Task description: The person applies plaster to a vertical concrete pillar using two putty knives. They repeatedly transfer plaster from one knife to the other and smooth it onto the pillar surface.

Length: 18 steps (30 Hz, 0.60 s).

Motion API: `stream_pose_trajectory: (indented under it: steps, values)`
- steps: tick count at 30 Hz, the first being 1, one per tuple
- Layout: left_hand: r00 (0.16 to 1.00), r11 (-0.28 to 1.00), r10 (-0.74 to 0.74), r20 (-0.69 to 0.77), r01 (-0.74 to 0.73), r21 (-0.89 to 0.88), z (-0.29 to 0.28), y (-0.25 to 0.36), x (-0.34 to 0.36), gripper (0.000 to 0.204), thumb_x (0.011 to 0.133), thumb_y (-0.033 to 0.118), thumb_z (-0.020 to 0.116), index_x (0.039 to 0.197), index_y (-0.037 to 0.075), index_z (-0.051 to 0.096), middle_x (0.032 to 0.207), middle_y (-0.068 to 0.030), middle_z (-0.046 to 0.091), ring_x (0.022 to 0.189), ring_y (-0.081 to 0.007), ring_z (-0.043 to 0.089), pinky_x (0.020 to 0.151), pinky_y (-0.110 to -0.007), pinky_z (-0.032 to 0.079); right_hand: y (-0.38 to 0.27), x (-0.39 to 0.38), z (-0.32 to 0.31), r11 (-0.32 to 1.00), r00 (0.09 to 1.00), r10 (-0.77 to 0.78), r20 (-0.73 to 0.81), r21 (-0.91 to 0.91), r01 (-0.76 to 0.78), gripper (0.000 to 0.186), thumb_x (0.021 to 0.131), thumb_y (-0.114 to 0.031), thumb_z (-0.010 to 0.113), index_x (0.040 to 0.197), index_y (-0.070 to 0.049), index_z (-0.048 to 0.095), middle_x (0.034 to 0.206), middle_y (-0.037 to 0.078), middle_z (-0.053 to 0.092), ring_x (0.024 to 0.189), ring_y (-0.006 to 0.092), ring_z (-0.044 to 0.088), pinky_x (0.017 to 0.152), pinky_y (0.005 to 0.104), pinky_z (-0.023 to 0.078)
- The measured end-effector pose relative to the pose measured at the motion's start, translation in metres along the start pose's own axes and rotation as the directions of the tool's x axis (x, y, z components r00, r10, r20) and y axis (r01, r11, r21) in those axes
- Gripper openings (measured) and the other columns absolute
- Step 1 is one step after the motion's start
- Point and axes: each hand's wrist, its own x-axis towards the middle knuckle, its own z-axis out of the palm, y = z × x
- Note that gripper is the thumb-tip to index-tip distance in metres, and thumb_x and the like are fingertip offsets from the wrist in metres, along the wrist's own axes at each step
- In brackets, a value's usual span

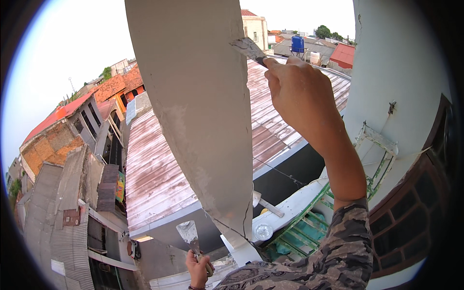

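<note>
A grey plastered pillar [193, 96] rises through the middle of the view, with cracks and pale patches along its edges. My right hand [302, 94] is raised at its right side, closed round the handle of a putty knife. The smeared blade of that putty knife [249, 49] touches the pillar's right edge. Low down, left of the pillar's foot, my left hand [197, 270] grips a second putty knife [188, 234]. Its blade points up, coated with whitish filler, and stands apart from the pillar.
A green ladder [309, 222] leans at the right by a white wall [401, 72]. On the white ledge sits a clear round container [263, 232]; a thin cable [232, 229] crosses the pillar's base. Beyond and below lie a rusty metal roof [154, 164] and a street.
</note>
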Motion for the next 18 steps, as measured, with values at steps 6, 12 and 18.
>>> stream_pose_trajectory:
  steps: [6, 12, 18]
  values:
    - [1.000, 1.000, 0.007, -0.005, -0.007, -0.016, -0.004, 0.005, -0.003, 0.024, 0.078, -0.006, 0.058, 0.097, 0.002, 0.045, 0.063, -0.0064, 0.052, 0.040, -0.0176, 0.053, 0.037, -0.030, 0.045, -0.008, 0.000, -0.016, 1.000, 0.998, -0.001, -0.061, -0.025, 0.000, 0.020, 0.090, -0.013, 0.056, 0.103, -0.003, 0.068, 0.075, 0.017, 0.065, 0.068, 0.0307, 0.066, 0.065, 0.0405, 0.053]
    - [1.000, 1.000, 0.000, -0.006, 0.000, -0.018, -0.001, 0.009, -0.006, 0.025, 0.079, -0.006, 0.058, 0.097, 0.002, 0.044, 0.063, -0.0064, 0.052, 0.040, -0.0176, 0.053, 0.037, -0.030, 0.046, -0.015, 0.044, -0.024, 0.990, 0.993, -0.072, -0.094, -0.125, 0.060, 0.019, 0.088, -0.011, 0.057, 0.096, -0.002, 0.072, 0.075, 0.017, 0.068, 0.066, 0.0302, 0.067, 0.069, 0.0412, 0.054]
    - [1.000, 1.000, 0.021, 0.010, -0.021, -0.022, -0.008, 0.006, -0.006, 0.024, 0.079, -0.006, 0.058, 0.097, 0.002, 0.044, 0.063, -0.0061, 0.052, 0.040, -0.0171, 0.053, 0.037, -0.029, 0.046, -0.024, 0.038, -0.038, 0.992, 0.995, -0.034, 0.099, -0.118, 0.045, 0.019, 0.088, -0.011, 0.056, 0.094, -0.003, 0.072, 0.075, 0.016, 0.068, 0.071, 0.0308, 0.068, 0.070, 0.0420, 0.054]
